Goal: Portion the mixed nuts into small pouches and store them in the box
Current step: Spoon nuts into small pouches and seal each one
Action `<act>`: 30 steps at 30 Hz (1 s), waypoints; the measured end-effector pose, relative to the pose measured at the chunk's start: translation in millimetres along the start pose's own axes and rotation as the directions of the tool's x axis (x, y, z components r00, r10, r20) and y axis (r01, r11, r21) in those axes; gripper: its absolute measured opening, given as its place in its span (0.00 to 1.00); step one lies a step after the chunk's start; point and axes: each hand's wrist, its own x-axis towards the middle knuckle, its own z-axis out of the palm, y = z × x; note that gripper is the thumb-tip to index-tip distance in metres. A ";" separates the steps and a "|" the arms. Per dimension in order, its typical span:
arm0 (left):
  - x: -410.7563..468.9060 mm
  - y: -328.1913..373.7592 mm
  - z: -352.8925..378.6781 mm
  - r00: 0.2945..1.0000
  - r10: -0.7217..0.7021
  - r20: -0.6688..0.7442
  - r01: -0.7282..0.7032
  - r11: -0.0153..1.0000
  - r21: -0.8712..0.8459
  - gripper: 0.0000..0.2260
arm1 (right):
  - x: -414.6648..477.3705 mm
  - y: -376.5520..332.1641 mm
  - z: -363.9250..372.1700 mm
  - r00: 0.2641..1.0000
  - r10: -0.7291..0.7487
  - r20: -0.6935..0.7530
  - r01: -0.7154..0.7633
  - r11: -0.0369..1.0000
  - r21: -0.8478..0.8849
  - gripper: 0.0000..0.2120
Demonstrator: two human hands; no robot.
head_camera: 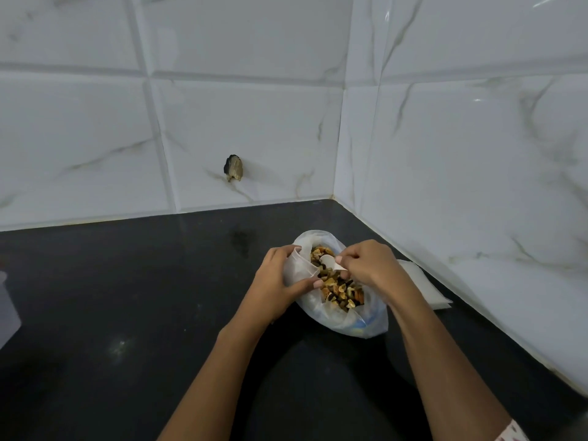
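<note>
On a dark counter (127, 297), the left hand (280, 278) grips an apparently empty small pouch (297, 268) at the open bag (350, 323) of mixed nuts (343, 289) while the right hand (366, 265) pinches a white scoop (331, 261) over them; portioning seems barely begun, no filled pouch visible.

We see a clear plastic bag (346, 323) lying open, its mouth folded back around mixed nuts (345, 291), brown, yellow and dark. A small translucent pouch (297, 268) is held open, pinched between thumb and fingers of our left hand (276, 276). Our right hand (369, 265) pinches a white scoop (331, 261) just above the nuts. Flat white pouches (428, 289) lie stacked right of that hand's knuckles.
</note>
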 end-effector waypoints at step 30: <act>2.2 4.9 -18.4 0.994 -0.064 0.090 0.082 0.974 -0.210 0.23 | -21.0 -13.1 -0.1 0.913 -0.366 -0.179 0.396 0.900 0.180 0.05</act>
